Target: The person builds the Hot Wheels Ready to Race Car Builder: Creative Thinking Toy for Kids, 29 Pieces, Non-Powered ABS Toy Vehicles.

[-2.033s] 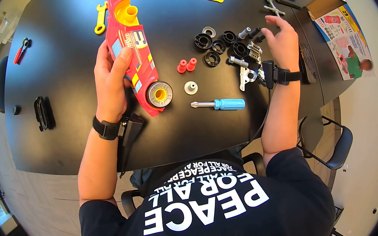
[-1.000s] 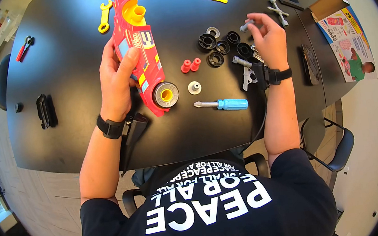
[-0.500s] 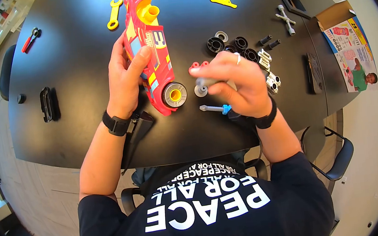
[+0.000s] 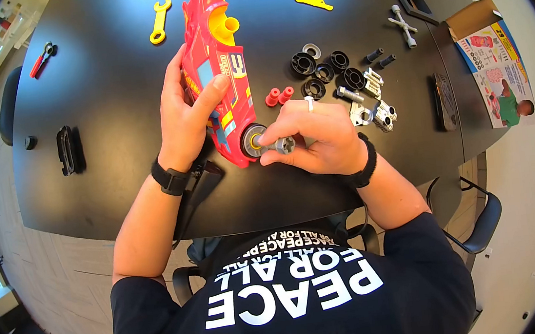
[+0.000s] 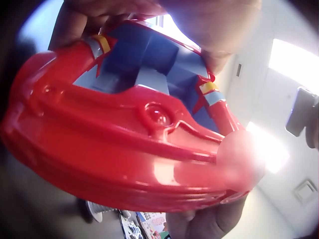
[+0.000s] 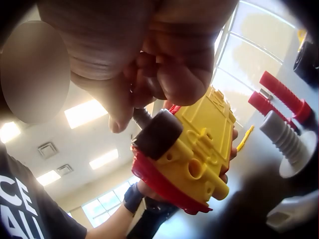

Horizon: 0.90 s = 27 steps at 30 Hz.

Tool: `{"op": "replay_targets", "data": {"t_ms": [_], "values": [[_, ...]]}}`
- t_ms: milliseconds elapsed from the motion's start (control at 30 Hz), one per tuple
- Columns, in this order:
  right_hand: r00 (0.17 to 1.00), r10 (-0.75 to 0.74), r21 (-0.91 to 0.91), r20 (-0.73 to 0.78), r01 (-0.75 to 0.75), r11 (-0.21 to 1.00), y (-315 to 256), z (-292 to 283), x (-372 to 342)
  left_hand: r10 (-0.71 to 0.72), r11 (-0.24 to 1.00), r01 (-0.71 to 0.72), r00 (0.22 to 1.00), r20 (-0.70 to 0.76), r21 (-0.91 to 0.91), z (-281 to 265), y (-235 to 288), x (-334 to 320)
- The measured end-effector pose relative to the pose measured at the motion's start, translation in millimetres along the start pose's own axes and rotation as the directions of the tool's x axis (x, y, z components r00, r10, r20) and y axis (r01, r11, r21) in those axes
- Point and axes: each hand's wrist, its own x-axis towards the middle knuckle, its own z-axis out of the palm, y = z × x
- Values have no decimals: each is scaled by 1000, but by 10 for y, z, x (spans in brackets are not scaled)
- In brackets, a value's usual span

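My left hand [image 4: 186,120] grips a red toy car body [image 4: 228,102] around its middle, thumb along the side, holding it up over the table. A wheel [image 4: 251,140] with a black tyre sits on the near end. With thumb and fingers, my right hand [image 4: 326,130] pinches a grey bolt [image 4: 285,145], its shank pointed into the wheel's hub. In the right wrist view the bolt's threaded shank meets the black tyre [image 6: 162,133], beside the car's yellow underside [image 6: 209,142]. Red bodywork [image 5: 124,144] and blue windows [image 5: 144,55] fill the left wrist view.
Right of the hands lie several black wheel parts [image 4: 338,60], a grey bolt [image 4: 350,95], silver engine pieces [image 4: 385,116] and two red pegs [image 4: 279,96]. A yellow wrench [image 4: 160,22], a grey lug wrench [image 4: 404,26] and an opened box [image 4: 491,52] sit farther off.
My right hand has picked up the grey bolt from among the loose parts and moved left with it to the wheel. My left hand keeps its grip and has shifted slightly right.
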Motion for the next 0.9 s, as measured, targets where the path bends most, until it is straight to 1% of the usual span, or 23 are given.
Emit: {"op": "replay_targets", "data": {"t_ms": [100, 167, 200, 267, 300, 367, 400, 433, 467, 533, 567, 600, 667, 700, 733, 800, 833, 867, 900], "values": [[999, -35, 8, 8, 35, 999, 15, 20, -2, -20, 1000, 20, 1000, 5, -14, 3, -7, -3], [996, 56, -1, 75, -56, 998, -41, -5, 3, 7, 1000, -7, 1000, 10, 3, 11, -9, -5], [996, 57, -1, 74, -57, 998, -59, -23, 10, 6, 1000, -6, 1000, 11, 4, 5, -3, 0], [984, 164, 75, 69, -169, 983, -80, -69, 13, -14, 1000, 14, 1000, -21, 18, -34, 27, 20], [994, 104, 18, 37, -105, 994, -40, -105, 16, -13, 1000, 13, 1000, -24, 19, -52, 48, 37], [993, 118, -12, 23, -118, 993, 24, -219, -16, -7, 998, 3, 998, -66, -62, -99, 91, 82], [991, 135, -43, 5, -135, 990, 45, -243, -26, -5, 998, 1, 997, -72, -62, -146, 100, 107], [988, 146, -26, -40, -147, 989, 54, -230, -32, -41, 997, 35, 996, -80, -68, -200, 111, 131], [989, 143, -24, -37, -144, 989, 51, -227, -22, -76, 995, 70, 993, -87, -75, -227, 129, 142], [996, 83, -60, -13, -84, 995, 35, -234, 6, -65, 997, 60, 992, -107, -48, -228, 109, 156], [998, 61, -68, 21, -59, 996, 23, -245, 30, -123, 980, 109, 989, -76, -167, -267, 53, 179], [998, 58, -67, 25, -56, 996, 27, -259, 27, -176, 946, 158, 984, -40, -282, -293, 27, 188], [995, 89, -118, 45, -83, 989, 35, -303, 10, -170, 938, 146, 984, -48, -315, -258, 32, 188], [980, 194, -88, 31, -191, 978, -30, -330, 24, -149, 945, 124, 987, -60, -302, -263, 11, 197], [981, 192, -88, 36, -188, 978, -37, -382, 38, -128, 952, 102, 989, -71, -289, -251, 14, 197], [969, 194, -248, 155, -152, 957, -41, -523, 54, -113, 962, 89, 990, -81, -258, -214, 75, 164], [944, 277, -283, 178, -220, 933, -108, -579, 67, -119, 964, 95, 990, -82, -247, -223, 73, 166], [946, 266, -279, 187, -208, 937, -120, -609, 39, -124, 967, 102, 989, -84, -233, -241, 77, 168], [927, 326, -317, 184, -258, 913, -120, -632, -4, -135, 965, 111, 987, -88, -237, -249, 84, 168]]}}
